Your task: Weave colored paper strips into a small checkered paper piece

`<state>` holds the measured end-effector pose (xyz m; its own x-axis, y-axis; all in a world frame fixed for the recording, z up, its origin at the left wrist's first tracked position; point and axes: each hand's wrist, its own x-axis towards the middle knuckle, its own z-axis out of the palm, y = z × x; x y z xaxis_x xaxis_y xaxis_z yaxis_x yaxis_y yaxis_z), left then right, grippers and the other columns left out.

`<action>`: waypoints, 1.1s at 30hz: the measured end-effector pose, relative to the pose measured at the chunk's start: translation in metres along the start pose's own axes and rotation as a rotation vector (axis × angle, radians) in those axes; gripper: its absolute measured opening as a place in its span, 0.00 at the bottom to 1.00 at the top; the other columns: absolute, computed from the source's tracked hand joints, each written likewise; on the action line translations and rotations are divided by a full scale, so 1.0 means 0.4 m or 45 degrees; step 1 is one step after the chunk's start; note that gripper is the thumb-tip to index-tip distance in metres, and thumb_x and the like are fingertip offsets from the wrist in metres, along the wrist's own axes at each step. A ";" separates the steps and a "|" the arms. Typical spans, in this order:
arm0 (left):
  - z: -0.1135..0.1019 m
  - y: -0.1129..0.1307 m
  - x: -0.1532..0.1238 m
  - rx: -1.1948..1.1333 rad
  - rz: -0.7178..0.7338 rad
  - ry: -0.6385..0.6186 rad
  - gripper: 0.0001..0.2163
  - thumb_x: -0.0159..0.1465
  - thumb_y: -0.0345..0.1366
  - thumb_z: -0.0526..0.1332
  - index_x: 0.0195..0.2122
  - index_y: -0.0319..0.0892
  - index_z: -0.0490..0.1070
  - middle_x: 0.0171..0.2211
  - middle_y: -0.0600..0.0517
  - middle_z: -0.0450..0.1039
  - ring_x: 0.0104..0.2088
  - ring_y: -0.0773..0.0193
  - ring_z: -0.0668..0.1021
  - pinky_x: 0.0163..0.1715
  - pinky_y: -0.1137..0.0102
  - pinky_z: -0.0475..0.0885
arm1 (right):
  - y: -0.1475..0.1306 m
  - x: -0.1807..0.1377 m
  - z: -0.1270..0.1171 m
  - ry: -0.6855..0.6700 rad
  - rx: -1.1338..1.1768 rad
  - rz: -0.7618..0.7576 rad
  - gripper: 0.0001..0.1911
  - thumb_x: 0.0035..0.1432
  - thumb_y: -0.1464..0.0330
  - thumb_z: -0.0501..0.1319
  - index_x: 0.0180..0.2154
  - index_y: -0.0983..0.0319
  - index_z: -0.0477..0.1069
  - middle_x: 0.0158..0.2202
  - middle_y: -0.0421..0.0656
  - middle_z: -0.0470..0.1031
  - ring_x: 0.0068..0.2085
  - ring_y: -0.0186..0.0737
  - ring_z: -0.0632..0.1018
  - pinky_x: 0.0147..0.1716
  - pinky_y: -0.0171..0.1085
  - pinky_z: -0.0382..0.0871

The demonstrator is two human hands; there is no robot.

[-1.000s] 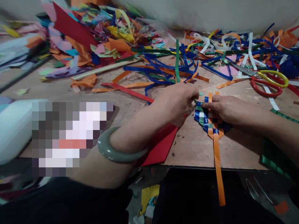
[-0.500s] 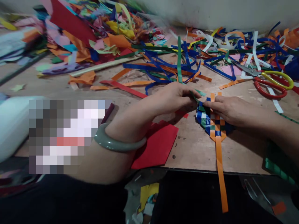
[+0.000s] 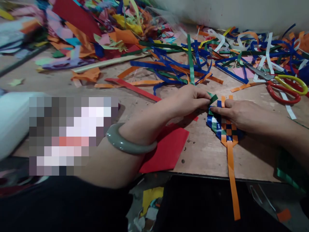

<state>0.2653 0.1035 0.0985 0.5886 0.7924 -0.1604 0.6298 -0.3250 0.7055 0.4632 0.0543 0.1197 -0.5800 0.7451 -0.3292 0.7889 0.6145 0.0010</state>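
Note:
On the table in front of me lies a small woven piece (image 3: 217,126) of blue, green, white and orange strips. One long orange strip (image 3: 231,172) runs from its lower tip over the table edge. My left hand (image 3: 190,100) pinches a green strip (image 3: 213,98) between thumb and fingertips at the weave's upper left corner. From the right, my right hand (image 3: 238,114) holds the weave down, its index finger stretched to the left corner and the other fingers curled over the orange strips. Those curled fingertips are partly hidden.
Scissors (image 3: 282,84) with red and yellow handles lie at the right. Red paper (image 3: 166,149) rests below my left forearm. Loose blue strips (image 3: 166,66) and other coloured strips tangle behind my hands. Paper scraps (image 3: 82,45) pile at the back left. The table's front edge (image 3: 205,176) is close.
My left fingers have bent the green strip's end, which now sticks up to the right of the fingertips. My right hand stays on the weave. The whole view has shifted slightly.

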 end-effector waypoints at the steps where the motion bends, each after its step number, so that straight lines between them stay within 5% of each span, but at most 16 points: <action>1: 0.007 -0.002 0.003 -0.013 0.024 0.033 0.10 0.65 0.31 0.58 0.34 0.39 0.80 0.21 0.55 0.74 0.21 0.69 0.73 0.25 0.73 0.67 | -0.001 0.001 -0.001 -0.024 0.009 0.018 0.24 0.67 0.70 0.52 0.61 0.61 0.73 0.36 0.46 0.70 0.29 0.37 0.64 0.27 0.35 0.52; 10: 0.050 -0.009 0.018 0.094 0.118 0.102 0.10 0.67 0.33 0.61 0.39 0.41 0.84 0.41 0.49 0.85 0.42 0.60 0.83 0.42 0.69 0.73 | 0.015 -0.002 0.015 -0.028 0.137 0.012 0.25 0.66 0.72 0.55 0.62 0.59 0.73 0.42 0.48 0.74 0.34 0.38 0.72 0.31 0.34 0.59; 16: 0.052 -0.003 0.015 0.189 0.129 0.052 0.11 0.68 0.32 0.60 0.42 0.42 0.84 0.42 0.49 0.85 0.42 0.60 0.83 0.42 0.69 0.73 | 0.072 0.002 0.057 0.078 0.306 -0.151 0.24 0.66 0.73 0.53 0.58 0.57 0.76 0.43 0.47 0.75 0.34 0.37 0.72 0.31 0.35 0.59; 21: 0.050 0.007 0.009 0.241 0.106 0.044 0.12 0.69 0.32 0.59 0.46 0.42 0.82 0.47 0.47 0.84 0.46 0.59 0.82 0.47 0.67 0.72 | 0.082 -0.007 0.044 0.024 0.456 -0.078 0.17 0.67 0.69 0.51 0.48 0.59 0.77 0.42 0.46 0.78 0.37 0.39 0.77 0.34 0.35 0.65; 28: 0.054 0.026 0.008 0.359 -0.041 0.094 0.10 0.67 0.33 0.60 0.45 0.41 0.80 0.42 0.47 0.83 0.41 0.57 0.81 0.43 0.65 0.73 | 0.072 -0.014 0.041 0.058 0.397 -0.061 0.25 0.68 0.68 0.49 0.62 0.55 0.70 0.44 0.46 0.79 0.37 0.41 0.78 0.33 0.36 0.66; 33: 0.034 0.029 -0.001 0.357 -0.056 0.109 0.11 0.67 0.33 0.60 0.45 0.40 0.81 0.40 0.47 0.83 0.40 0.58 0.81 0.42 0.66 0.72 | 0.052 -0.005 0.042 0.104 0.261 -0.145 0.23 0.67 0.70 0.51 0.59 0.61 0.75 0.42 0.49 0.76 0.33 0.36 0.73 0.28 0.33 0.60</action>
<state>0.2791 0.0924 0.0973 0.5203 0.8456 -0.1193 0.7761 -0.4098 0.4793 0.4843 0.0612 0.1047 -0.6753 0.6979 -0.2387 0.7375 0.6364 -0.2259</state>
